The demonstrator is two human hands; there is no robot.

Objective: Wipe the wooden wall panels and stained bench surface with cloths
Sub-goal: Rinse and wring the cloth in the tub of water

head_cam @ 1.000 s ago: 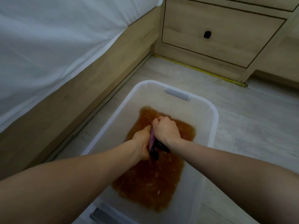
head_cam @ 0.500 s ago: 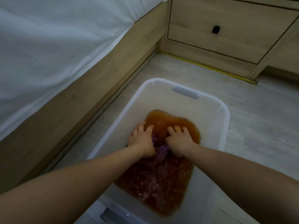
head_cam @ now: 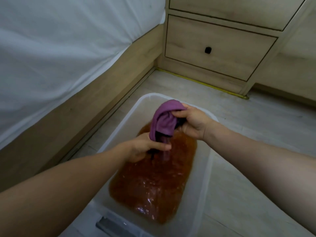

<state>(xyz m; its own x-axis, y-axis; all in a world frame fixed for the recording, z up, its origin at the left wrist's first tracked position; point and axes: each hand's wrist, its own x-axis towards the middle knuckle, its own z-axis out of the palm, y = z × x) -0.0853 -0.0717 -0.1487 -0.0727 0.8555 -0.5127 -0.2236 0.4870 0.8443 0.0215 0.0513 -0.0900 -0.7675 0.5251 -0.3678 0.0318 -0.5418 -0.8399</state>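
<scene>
A purple cloth [head_cam: 165, 119] hangs twisted above a clear plastic tub [head_cam: 206, 168] holding brown water [head_cam: 153, 185]. My right hand [head_cam: 193, 124] grips the cloth's upper end. Lower down, my left hand [head_cam: 147, 147] grips its wet bottom end, where water runs off into the tub. The wooden bed side panel [head_cam: 82, 106] runs along the left, under a white sheet [head_cam: 59, 48].
A wooden drawer unit [head_cam: 222, 48] with a small black knob [head_cam: 208, 49] stands behind the tub. Yellow tape [head_cam: 201, 82] lines its base. Light floorboards [head_cam: 265, 120] spread to the right. The tub's grey handle [head_cam: 111, 227] sits at the near edge.
Both hands were pressing the cloth under the brown water. They have since lifted it out, and it now hangs between them above the tub.
</scene>
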